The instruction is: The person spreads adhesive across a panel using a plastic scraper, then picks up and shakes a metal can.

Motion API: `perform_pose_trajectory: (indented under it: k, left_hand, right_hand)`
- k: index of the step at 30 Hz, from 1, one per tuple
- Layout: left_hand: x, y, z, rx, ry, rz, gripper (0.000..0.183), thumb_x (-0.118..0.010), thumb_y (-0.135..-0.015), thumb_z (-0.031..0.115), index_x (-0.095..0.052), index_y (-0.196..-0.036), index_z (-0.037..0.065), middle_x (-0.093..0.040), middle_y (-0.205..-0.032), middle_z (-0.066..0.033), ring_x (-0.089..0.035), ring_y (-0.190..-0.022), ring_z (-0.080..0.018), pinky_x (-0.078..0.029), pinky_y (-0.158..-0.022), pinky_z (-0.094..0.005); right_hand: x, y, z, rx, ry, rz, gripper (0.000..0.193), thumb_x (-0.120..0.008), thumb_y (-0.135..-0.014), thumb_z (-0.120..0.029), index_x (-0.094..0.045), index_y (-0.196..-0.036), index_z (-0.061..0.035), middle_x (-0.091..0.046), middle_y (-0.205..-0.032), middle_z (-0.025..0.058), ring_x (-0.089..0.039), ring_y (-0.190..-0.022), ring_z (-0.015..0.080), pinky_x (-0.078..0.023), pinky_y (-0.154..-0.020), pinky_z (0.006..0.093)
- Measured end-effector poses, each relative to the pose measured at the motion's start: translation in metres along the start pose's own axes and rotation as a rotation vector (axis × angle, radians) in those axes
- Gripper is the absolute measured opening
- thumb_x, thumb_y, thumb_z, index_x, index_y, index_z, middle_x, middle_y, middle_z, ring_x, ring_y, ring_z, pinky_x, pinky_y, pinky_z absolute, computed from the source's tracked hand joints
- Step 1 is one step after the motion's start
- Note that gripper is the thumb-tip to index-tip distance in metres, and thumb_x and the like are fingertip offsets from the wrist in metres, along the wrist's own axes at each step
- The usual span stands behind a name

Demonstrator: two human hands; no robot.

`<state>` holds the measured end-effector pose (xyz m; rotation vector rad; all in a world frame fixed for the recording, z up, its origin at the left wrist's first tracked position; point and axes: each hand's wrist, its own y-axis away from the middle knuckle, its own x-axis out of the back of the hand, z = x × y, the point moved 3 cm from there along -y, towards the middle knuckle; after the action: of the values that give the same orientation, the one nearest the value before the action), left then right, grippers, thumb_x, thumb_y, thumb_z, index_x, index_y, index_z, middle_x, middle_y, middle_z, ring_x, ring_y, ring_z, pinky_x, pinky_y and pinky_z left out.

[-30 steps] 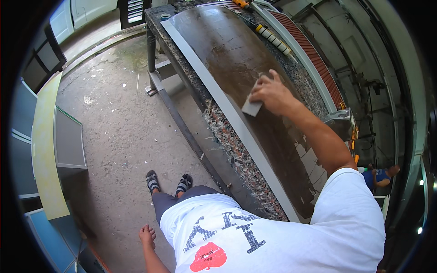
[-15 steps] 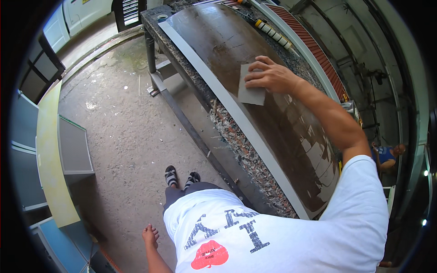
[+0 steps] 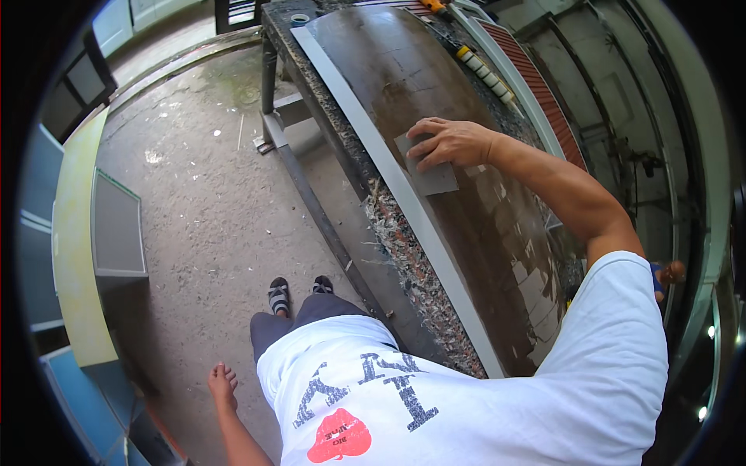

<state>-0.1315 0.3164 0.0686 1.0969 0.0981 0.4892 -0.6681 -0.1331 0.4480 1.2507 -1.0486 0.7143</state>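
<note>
Over on the bench [image 3: 416, 272], the long board [image 3: 420, 85] is mostly brown, pale patches [image 3: 531, 283] left nearer the body; right hand [image 3: 451, 145] grips the grey card [image 3: 437, 182] against it (left hand [image 3: 223, 384] hangs, loosely curled, empty).

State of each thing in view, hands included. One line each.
Right hand: gripping the grey pad
Left hand: empty, fingers loosely curled
Grey pad: flat against the brown panel
Brown panel: lying on the workbench, patchy
Yellow-and-white tube: lying on its side
Sandals: worn
</note>
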Motion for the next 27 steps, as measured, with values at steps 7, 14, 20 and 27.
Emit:
perform_pose_trajectory:
  k: [7,14,20,27]
  left_hand:
    - [0.000,0.061,-0.071,0.225,0.050,0.163,0.021,-0.055,-0.096,0.029,-0.054,-0.105,0.009,-0.056,-0.081,-0.0039,-0.053,-0.064,-0.0127,-0.041,-0.051,-0.0251]
    - [-0.008,0.088,-0.086,0.228,0.076,0.153,0.022,-0.055,-0.096,0.030,-0.054,-0.105,0.009,-0.055,-0.081,-0.0038,-0.054,-0.065,-0.0137,-0.042,-0.052,-0.0258]
    - [-0.027,0.097,-0.028,0.087,0.081,0.184,0.025,-0.056,-0.096,0.030,-0.055,-0.108,0.008,-0.056,-0.083,-0.0047,-0.055,-0.068,-0.0147,-0.044,-0.058,-0.0269]
    - [-0.024,0.089,-0.024,0.033,0.069,0.184,0.028,-0.055,-0.096,0.034,-0.053,-0.110,0.010,-0.057,-0.087,-0.0057,-0.057,-0.068,-0.0171,-0.043,-0.057,-0.0282]
  right_hand:
    - [-0.014,0.003,0.014,0.044,-0.131,0.079,0.040,-0.060,-0.062,0.005,-0.071,-0.097,-0.0112,-0.064,-0.119,-0.0018,-0.044,-0.125,0.0294,-0.039,-0.109,0.0419]
    - [-0.006,0.016,0.014,0.002,-0.182,0.104,0.036,-0.059,-0.063,0.006,-0.072,-0.093,-0.0089,-0.066,-0.114,-0.0002,-0.045,-0.124,0.0290,-0.040,-0.108,0.0403]
    - [-0.001,0.014,0.020,-0.040,-0.206,0.162,0.033,-0.059,-0.063,0.007,-0.072,-0.090,-0.0070,-0.068,-0.111,-0.0003,-0.048,-0.122,0.0283,-0.041,-0.107,0.0389]
    - [-0.024,0.016,0.020,-0.073,-0.290,0.182,0.031,-0.060,-0.062,0.006,-0.073,-0.087,-0.0095,-0.069,-0.111,-0.0021,-0.049,-0.121,0.0257,-0.038,-0.109,0.0404]
